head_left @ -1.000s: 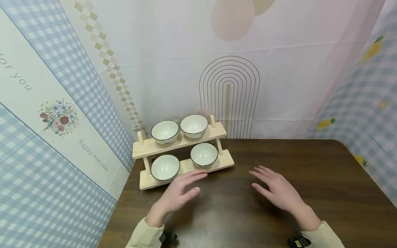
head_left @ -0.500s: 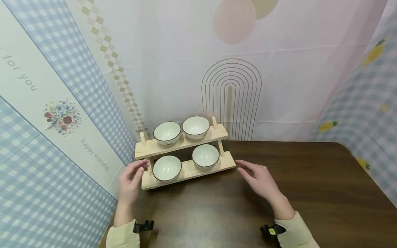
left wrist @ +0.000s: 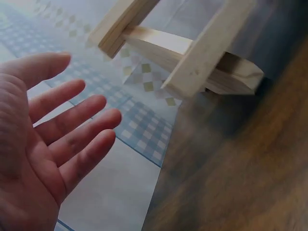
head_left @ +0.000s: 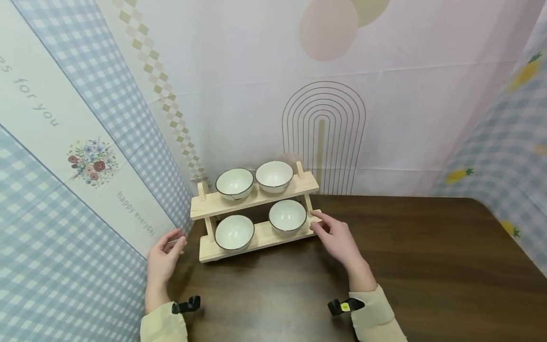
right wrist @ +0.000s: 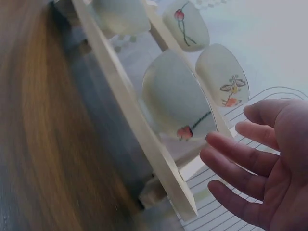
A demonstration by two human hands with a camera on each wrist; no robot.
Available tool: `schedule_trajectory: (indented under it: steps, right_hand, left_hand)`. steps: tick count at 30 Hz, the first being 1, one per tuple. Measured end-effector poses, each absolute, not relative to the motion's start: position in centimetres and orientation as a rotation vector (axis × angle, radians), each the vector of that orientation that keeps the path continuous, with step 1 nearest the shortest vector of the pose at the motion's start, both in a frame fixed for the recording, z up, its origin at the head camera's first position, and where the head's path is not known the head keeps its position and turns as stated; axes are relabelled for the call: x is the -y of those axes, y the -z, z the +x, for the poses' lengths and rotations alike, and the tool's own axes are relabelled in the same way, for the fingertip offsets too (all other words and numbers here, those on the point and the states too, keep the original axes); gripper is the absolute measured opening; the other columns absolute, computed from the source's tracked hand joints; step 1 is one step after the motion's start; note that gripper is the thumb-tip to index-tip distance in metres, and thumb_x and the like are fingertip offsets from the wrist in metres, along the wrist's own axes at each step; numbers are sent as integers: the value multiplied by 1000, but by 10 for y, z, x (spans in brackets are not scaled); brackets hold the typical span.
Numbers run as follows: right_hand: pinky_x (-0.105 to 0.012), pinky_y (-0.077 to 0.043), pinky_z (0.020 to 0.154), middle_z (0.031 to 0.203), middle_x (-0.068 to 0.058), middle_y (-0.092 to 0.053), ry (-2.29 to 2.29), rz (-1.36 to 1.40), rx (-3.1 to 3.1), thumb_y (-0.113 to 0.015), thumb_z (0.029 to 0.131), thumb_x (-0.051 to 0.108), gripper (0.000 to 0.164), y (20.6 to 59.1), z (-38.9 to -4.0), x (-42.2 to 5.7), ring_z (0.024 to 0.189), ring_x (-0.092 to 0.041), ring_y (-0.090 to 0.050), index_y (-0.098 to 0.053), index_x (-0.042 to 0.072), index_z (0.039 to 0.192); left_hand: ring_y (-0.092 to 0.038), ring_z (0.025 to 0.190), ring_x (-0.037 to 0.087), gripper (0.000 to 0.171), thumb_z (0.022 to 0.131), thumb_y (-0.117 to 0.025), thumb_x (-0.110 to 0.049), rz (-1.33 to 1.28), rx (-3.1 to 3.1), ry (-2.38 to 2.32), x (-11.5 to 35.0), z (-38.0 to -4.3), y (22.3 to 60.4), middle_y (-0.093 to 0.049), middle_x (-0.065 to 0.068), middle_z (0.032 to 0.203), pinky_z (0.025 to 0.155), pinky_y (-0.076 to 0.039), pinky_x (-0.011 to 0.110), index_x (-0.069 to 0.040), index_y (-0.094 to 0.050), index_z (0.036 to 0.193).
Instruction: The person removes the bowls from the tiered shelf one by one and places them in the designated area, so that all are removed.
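Note:
A two-tier wooden rack (head_left: 222, 204) stands on the table. Two white bowls with dark rims, a left one (head_left: 235, 183) and a right one (head_left: 274, 176), sit on its upper shelf. The lower shelf bears a left bowl (head_left: 234, 232) and a right bowl (head_left: 287, 216). My left hand (head_left: 163, 259) hovers left of the rack, apart from it, fingers loosely bent and holding nothing. At the rack's right end is my right hand (head_left: 337, 240), its relaxed fingers (right wrist: 240, 163) near the lower shelf; whether they touch it is unclear.
The brown wooden table (head_left: 427, 266) extends to the right. A blue checked cloth (head_left: 107, 266) hangs close by my left hand. Behind the rack hangs a pale patterned cloth (head_left: 239, 118). Painted flowers show on the bowls in the right wrist view.
My left hand has swung left, from in front of the rack to beyond its left side. My right hand has moved left to the rack's right end. The bowls stay in place on the rack.

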State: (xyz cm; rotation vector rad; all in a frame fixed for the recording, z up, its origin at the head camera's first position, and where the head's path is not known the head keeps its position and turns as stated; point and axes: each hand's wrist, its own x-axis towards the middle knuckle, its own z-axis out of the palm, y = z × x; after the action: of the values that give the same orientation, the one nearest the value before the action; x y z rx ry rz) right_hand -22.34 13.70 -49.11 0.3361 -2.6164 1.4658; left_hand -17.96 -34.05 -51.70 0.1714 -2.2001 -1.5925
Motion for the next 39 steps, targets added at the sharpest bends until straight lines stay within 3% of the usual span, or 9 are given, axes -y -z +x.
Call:
schedule_trajectory:
  steps: [3, 7, 12, 18, 30, 39]
  right_hand:
    - [-39, -54, 78, 105, -6, -80, -1509, 284, 2613, -66, 109, 27, 42, 491, -223, -131, 89, -19, -68, -66, 11, 147]
    - [-40, -55, 80, 106, -6, -80, -1552, 214, 2621, -65, 109, 28, 46, 492, -224, -123, 94, -21, -73, -61, 12, 152]
    - [-43, -55, 81, 107, -7, -80, -1577, 168, 2634, -65, 109, 31, 53, 494, -224, -115, 95, -24, -76, -54, 12, 158]
    - [-44, -54, 86, 101, -4, -80, -1554, 146, 2669, -64, 109, 36, 59, 499, -225, -110, 91, -16, -73, -49, 13, 161]
    - [-43, -58, 83, 101, -3, -80, -1627, 185, 2657, -63, 110, 33, 61, 507, -226, -104, 89, -17, -75, -44, 9, 163]
    - [-37, -54, 80, 92, -3, -79, -1718, 147, 2609, -62, 110, 31, 63, 511, -228, -99, 83, -19, -75, -39, 9, 165]
  left_hand:
    - [-69, 88, -3, 39, 103, -74, -9, 156, 2253, 1591, 338, -180, 521, -70, 22, 125, 73, -61, 21, 8, -66, 137]
    - [-69, 89, -3, 42, 104, -73, -11, 150, 2387, 1552, 333, -179, 520, -69, 29, 126, 74, -63, 26, 9, -64, 139]
    - [-70, 89, 2, 47, 105, -72, -14, 101, 2504, 1534, 336, -183, 527, -69, 29, 126, 74, -64, 32, 8, -60, 145]
    - [-72, 88, 12, 50, 103, -74, -15, 50, 2539, 1623, 335, -184, 531, -69, 29, 124, 70, -64, 34, 8, -59, 146]
    - [-72, 87, 12, 56, 99, -78, -7, 123, 2601, 1717, 335, -185, 534, -70, 25, 121, 70, -65, 37, 8, -56, 148]
    - [-72, 84, 13, 61, 96, -79, -3, 122, 2585, 1757, 334, -187, 537, -70, 24, 117, 69, -64, 35, 8, -54, 151]
